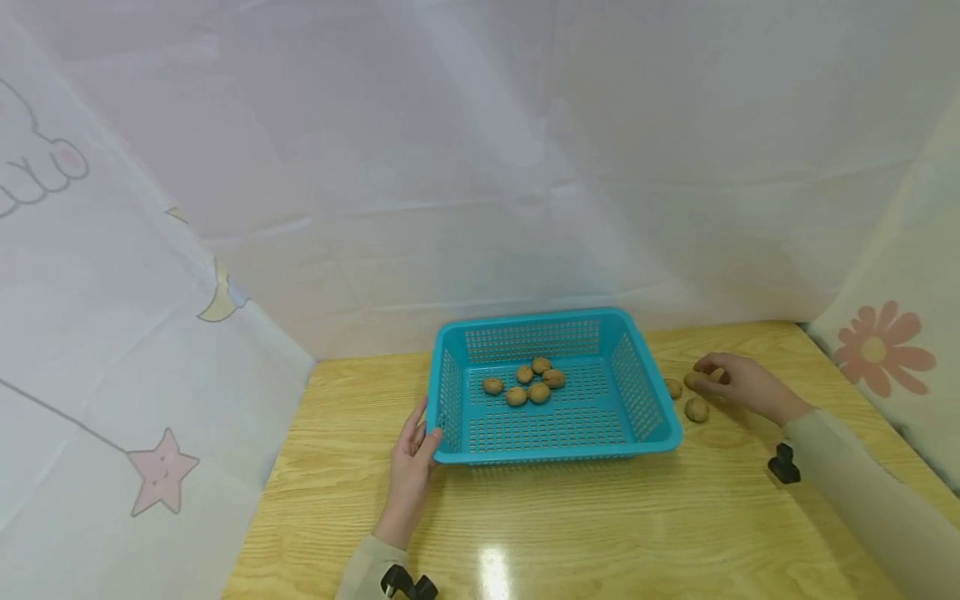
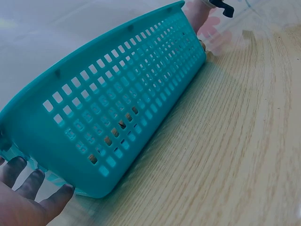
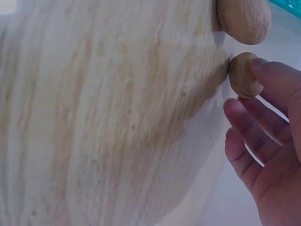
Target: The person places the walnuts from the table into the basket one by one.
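Yellowish wood-grained table point(image 1: 562, 508); on it, a blue perforated basket point(image 1: 555, 455); beside that, three rounded brown pieces point(image 1: 697, 409)

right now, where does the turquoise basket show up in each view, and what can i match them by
Head: the turquoise basket sits just below and right of the picture's centre.
Left wrist: it fills the left and upper middle, seen from outside, slanting up to the right.
Right wrist: only a sliver, in the top right corner.
Shared landmark: the wood-grain tabletop, visible in all three.
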The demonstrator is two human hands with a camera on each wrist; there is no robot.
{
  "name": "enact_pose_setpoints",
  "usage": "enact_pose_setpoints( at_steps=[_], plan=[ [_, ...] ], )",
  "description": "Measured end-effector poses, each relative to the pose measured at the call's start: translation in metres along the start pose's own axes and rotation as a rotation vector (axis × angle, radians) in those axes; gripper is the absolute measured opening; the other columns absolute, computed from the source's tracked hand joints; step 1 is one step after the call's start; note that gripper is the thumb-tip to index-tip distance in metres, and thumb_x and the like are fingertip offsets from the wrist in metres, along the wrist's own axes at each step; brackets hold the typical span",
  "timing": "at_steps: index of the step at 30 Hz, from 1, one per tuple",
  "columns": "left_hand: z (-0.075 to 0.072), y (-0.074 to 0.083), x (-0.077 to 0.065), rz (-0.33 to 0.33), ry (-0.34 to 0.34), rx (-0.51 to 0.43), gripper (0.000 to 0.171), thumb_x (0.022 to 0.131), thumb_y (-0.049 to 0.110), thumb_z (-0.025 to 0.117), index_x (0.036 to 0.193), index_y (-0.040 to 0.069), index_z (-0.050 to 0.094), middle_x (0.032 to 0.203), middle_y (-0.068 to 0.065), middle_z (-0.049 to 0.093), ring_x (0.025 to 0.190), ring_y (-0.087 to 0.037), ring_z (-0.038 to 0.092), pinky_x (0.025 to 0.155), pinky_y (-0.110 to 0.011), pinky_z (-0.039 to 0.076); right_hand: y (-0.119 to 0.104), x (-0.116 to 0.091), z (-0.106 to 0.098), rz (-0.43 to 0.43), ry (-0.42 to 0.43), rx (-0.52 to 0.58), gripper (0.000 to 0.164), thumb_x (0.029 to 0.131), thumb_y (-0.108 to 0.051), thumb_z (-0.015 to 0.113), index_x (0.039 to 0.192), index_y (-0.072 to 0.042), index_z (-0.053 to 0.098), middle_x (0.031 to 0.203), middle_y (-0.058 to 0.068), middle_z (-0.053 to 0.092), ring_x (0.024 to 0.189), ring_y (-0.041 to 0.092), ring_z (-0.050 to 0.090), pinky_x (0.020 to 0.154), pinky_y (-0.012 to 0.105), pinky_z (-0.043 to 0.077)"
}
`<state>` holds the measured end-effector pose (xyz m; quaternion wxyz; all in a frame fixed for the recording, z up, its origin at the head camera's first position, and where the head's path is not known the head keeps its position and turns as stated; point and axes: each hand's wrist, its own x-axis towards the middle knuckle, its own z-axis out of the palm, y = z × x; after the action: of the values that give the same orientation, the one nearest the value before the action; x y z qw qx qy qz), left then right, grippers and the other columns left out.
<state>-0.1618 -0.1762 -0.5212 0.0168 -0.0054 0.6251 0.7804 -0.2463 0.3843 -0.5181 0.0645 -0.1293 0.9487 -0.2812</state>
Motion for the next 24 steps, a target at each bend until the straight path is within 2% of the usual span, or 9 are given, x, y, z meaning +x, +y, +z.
enact_pose_setpoints(
  at_steps=[3,8,19,24],
  plan=[
    [-0.001,0.0,0.0,0.001,-0.002,-0.001,0.067,0.107,0.014,0.059,0.166,0.015,0.027,0.161,-0.019,0.043,0.143,-0.041,0.048,0.105,-0.047,0.054,0.001,0.001,0.0,0.009,0.005,-0.009,0.045,0.104,-0.031,0.067,0.129,0.006,0.063,0.119,0.023,0.067,0.095,0.029,0.067,0.076,0.044,0.058],
    [-0.001,0.0,0.0,-0.003,0.004,0.006,0.067,0.107,0.012,0.059,0.166,0.012,0.027,0.161,-0.021,0.043,0.143,-0.041,0.048,0.102,-0.043,0.056,-0.001,0.0,-0.003,-0.011,0.022,-0.029,0.041,0.102,-0.027,0.069,0.126,0.006,0.066,0.114,0.02,0.069,0.092,0.027,0.067,0.072,0.041,0.058],
    [-0.001,0.0,0.0,-0.005,-0.002,0.001,0.065,0.107,0.015,0.06,0.165,0.019,0.031,0.161,-0.019,0.043,0.142,-0.041,0.048,0.104,-0.046,0.055,-0.042,-0.011,-0.022,-0.093,0.092,-0.07,0.038,0.102,-0.028,0.07,0.127,0.001,0.068,0.118,0.016,0.069,0.092,0.021,0.063,0.071,0.035,0.055],
    [-0.002,0.0,0.001,-0.006,-0.008,0.003,0.066,0.107,0.016,0.059,0.166,0.018,0.029,0.162,-0.018,0.043,0.14,-0.04,0.05,0.103,-0.045,0.056,-0.055,-0.013,-0.029,-0.127,0.121,-0.092,0.033,0.102,-0.027,0.071,0.125,-0.003,0.07,0.118,0.012,0.07,0.09,0.016,0.062,0.069,0.031,0.054]
  ],
)
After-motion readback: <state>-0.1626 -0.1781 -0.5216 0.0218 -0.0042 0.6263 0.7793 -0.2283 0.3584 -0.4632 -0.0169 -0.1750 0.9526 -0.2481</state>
